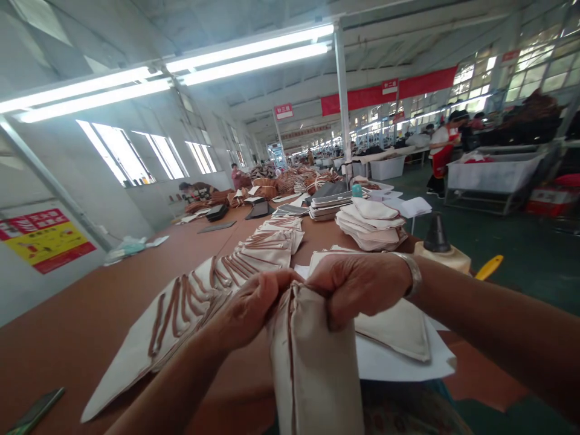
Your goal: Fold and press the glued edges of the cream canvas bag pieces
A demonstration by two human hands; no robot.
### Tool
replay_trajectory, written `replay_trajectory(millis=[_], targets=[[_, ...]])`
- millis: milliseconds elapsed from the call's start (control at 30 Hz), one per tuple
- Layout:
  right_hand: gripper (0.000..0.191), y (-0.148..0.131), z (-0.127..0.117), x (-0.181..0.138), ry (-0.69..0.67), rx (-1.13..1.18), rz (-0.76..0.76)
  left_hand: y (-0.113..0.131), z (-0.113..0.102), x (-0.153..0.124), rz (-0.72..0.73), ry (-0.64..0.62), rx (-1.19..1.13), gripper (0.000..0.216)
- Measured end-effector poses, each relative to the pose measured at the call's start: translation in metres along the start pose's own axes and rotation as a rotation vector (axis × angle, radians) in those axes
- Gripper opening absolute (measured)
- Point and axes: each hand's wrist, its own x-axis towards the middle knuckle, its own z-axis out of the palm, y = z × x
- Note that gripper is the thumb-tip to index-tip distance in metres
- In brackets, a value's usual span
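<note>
The fingers [286,279] of the left hand [247,311] and right hand [362,287] pinch the top of a cream fabric piece with a brown-lined seam [324,368], held upright at the table's near side; some fingertips are hidden and its lower end is cut off. The hands almost meet, the right one knuckles up, forearms slanting in from the lower corners. A pale metal bangle [411,275] rings the right wrist. Brown-striped cream pieces [199,302] overlap on the brown table [67,350]. The right forearm partly covers a black-capped cream container [453,261]; distant brown bundles [294,181] blur.
</note>
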Motion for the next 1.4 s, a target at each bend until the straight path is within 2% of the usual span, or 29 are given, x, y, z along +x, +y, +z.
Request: replay_trajectory(millis=[100,167,233,333,400,467,600,767,1000,1167,1267,1400], targets=[[0.011,-0.005,0.0,-0.004,0.147,-0.428,-0.126,-0.009,-0.015,0.0,-0.13,-0.08,-0.135,0.069],[0.017,0.017,0.008,-0.008,0.212,-0.58,-0.152,-0.022,-0.01,0.0,-0.273,-0.197,-0.142,0.059],[0.025,0.054,0.02,-0.014,0.234,-0.541,-0.114,-0.04,0.006,0.001,-0.325,-0.282,-0.076,0.047],[0.032,0.111,0.041,-0.027,0.293,-0.326,-0.047,-0.067,0.04,0.002,-0.253,-0.278,0.053,0.032],[0.029,0.136,0.053,-0.039,0.35,-0.193,0.0,-0.08,0.059,0.003,-0.232,-0.253,0.094,0.023],[0.023,0.147,0.06,-0.05,0.415,-0.103,0.04,-0.086,0.072,0.004,-0.275,-0.24,0.089,0.015],[0.016,0.15,0.063,-0.065,0.49,-0.042,0.085,-0.088,0.083,0.01,-0.344,-0.264,-0.057,0.011],[0.018,0.151,0.059,-0.072,0.481,-0.048,0.065,-0.092,0.087,0.023,-0.397,-0.317,-0.244,0.031],[0.025,0.157,0.049,-0.076,0.482,0.059,0.066,-0.098,0.094,0.037,-0.482,-0.338,-0.429,0.042],[0.02,0.147,0.038,-0.081,0.409,-0.073,0.089,-0.091,0.105,0.042,-0.516,-0.274,-0.372,0.031],[0.024,0.139,0.04,-0.084,0.463,-0.179,0.137,-0.086,0.11,0.043,-0.495,-0.23,-0.276,0.027],[0.025,0.136,0.048,-0.082,0.575,-0.124,0.195,-0.081,0.115,0.043,-0.439,-0.192,-0.144,0.022]])
